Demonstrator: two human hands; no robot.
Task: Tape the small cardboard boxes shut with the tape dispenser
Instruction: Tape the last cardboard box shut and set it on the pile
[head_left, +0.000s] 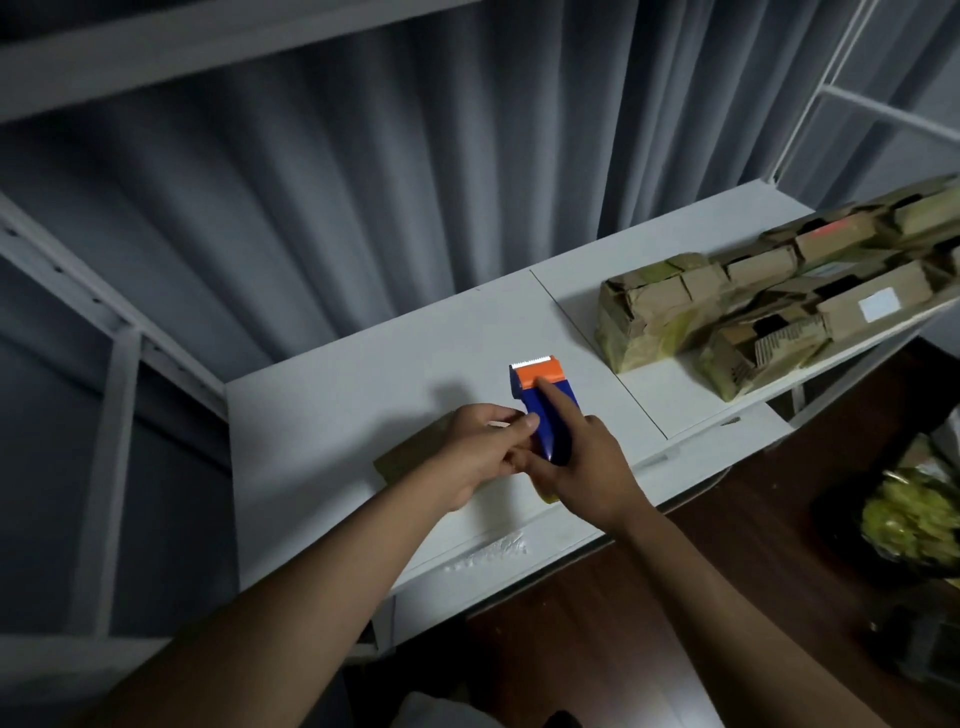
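A blue tape dispenser (543, 402) with an orange head and a toothed blade lies over the white table (322, 415). My right hand (582, 462) grips its body, the index finger stretched along the top toward the orange head. My left hand (480, 452) pinches at the dispenser's left side with thumb and fingers; what it pinches is too small to tell. Beneath my left hand lies a small flat cardboard box (405, 457), mostly hidden by the hand.
A heap of several small cardboard boxes (779, 296) wrapped in yellowish tape fills the table's right part. Grey curtains hang behind, and a white metal frame stands at left and right. A dark bag with yellow-green scraps (909, 525) sits on the wooden floor at right.
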